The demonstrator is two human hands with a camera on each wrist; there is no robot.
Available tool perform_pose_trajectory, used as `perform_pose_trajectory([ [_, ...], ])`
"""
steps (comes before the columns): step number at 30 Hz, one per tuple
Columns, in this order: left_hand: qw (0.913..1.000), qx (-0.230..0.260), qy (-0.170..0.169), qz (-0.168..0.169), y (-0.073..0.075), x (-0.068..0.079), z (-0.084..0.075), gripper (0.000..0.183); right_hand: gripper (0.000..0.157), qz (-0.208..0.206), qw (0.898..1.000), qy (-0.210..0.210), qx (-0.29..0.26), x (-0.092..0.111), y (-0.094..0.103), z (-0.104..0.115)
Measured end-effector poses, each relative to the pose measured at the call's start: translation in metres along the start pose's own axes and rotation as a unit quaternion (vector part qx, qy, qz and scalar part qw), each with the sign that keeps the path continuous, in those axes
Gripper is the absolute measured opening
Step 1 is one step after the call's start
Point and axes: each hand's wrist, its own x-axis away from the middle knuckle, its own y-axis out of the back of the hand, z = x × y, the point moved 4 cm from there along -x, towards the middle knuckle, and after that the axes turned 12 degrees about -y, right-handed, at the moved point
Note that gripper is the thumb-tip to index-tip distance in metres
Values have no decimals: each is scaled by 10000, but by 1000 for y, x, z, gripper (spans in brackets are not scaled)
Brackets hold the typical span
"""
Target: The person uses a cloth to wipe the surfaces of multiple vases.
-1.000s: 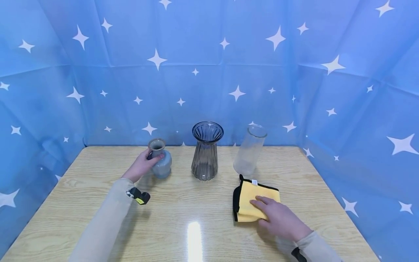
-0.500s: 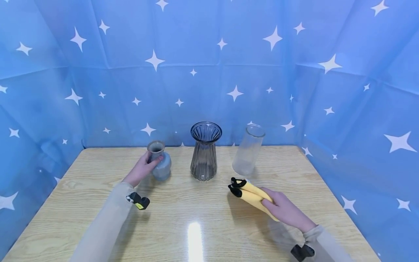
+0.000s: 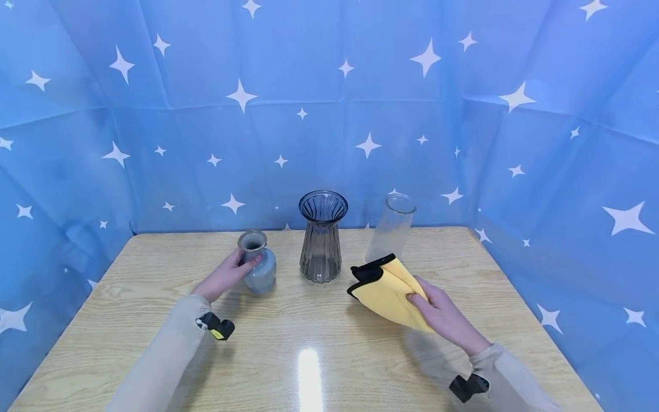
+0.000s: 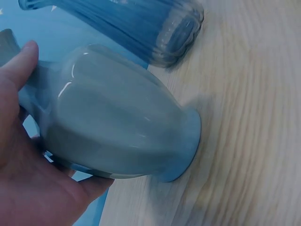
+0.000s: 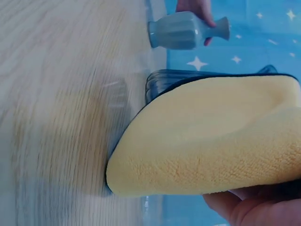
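Note:
A grey-blue ceramic vase (image 4: pixel 113 113) with a narrow neck and flared rim is held at the neck by my left hand (image 3: pixel 226 276). Its foot is at or just over the tabletop; I cannot tell whether it touches. My right hand (image 3: pixel 445 315) grips a folded yellow cloth (image 3: pixel 393 294) with black edging, raised above the table. In the right wrist view the cloth (image 5: pixel 202 141) spreads broadly, with the thumb and part of the hand below it. The cloth overlaps the foot of the clear glass vase in the head view.
A smoky ribbed glass vase (image 3: pixel 321 246) stands upright between the hands. Right of it is a clear cylindrical glass vase (image 3: pixel 391 229). The wooden table (image 3: pixel 257 355) ends at a blue star-printed curtain (image 3: pixel 329 126) behind and at the sides.
My right hand has picked the cloth up off the table and turned it, raising its black-edged end. My left hand has shifted the ceramic vase slightly right and nearer.

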Motion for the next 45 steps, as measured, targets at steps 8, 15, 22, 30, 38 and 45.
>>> perform_pose_trajectory([
  [8, 9997, 160, -178, 112, -11, 7, -6, 57, 34, 134, 9981, -108, -596, -4, -5, 7],
  [15, 9991, 116, -259, 306, -30, 15, -12, 57, 32, 20, 9947, -236, -1001, -7, -10, 13],
  [22, 9979, 155, -266, 570, -59, 24, -19, 59, 31, -53, 9911, -281, -1299, -9, -20, 15],
  [30, 9945, 271, -694, 741, -84, 20, -28, 53, 28, -122, 9860, -177, -1656, -13, -34, 29],
  [38, 9926, 316, -974, 653, -105, 16, -33, 53, 25, -592, 9806, 281, -1848, -12, -52, 37],
  [45, 9827, -224, -1668, 775, -126, 8, -43, 73, 41, -334, 9786, 1020, -1754, -11, -76, 45],
])
